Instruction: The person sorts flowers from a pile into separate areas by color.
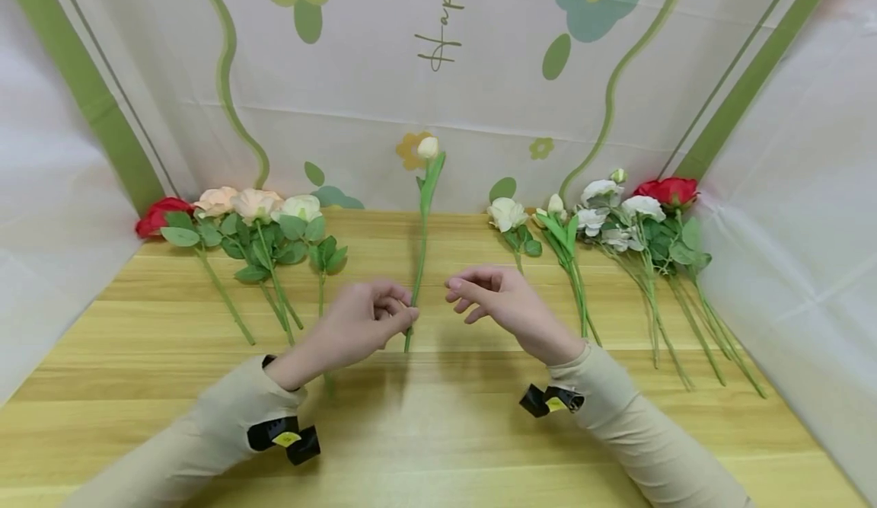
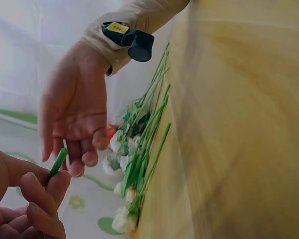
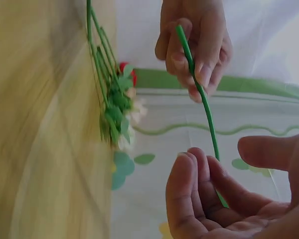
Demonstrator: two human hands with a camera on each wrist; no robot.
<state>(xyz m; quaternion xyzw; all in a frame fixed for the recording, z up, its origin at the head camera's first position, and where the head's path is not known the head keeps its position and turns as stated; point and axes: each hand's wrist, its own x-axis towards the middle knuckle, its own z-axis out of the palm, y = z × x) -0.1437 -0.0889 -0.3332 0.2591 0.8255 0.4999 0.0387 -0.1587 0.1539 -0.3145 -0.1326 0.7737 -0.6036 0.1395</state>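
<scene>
Near the lower end of its stem, my left hand (image 1: 359, 321) pinches a white artificial tulip (image 1: 428, 148) between thumb and fingers. The tulip stands nearly upright above the table, its bloom at the top and long green leaves below. In the right wrist view, the green stem (image 3: 205, 102) runs from the left fingers past my right hand (image 3: 229, 194). That right hand is a little to the right of the stem, fingers loosely bent and thumb apart, with nothing held. The stem's cut end (image 2: 58, 162) pokes out of the left fingertips in the left wrist view.
On the wooden table (image 1: 425, 432), a red flower (image 1: 164, 215), peach roses (image 1: 255, 205) and a white rose (image 1: 300, 206) lie left. Lying right are a white rose (image 1: 507, 214), tulips (image 1: 556, 206), white flowers (image 1: 603, 192) and a red flower (image 1: 670, 191). A printed cloth (image 1: 479, 112) hangs behind.
</scene>
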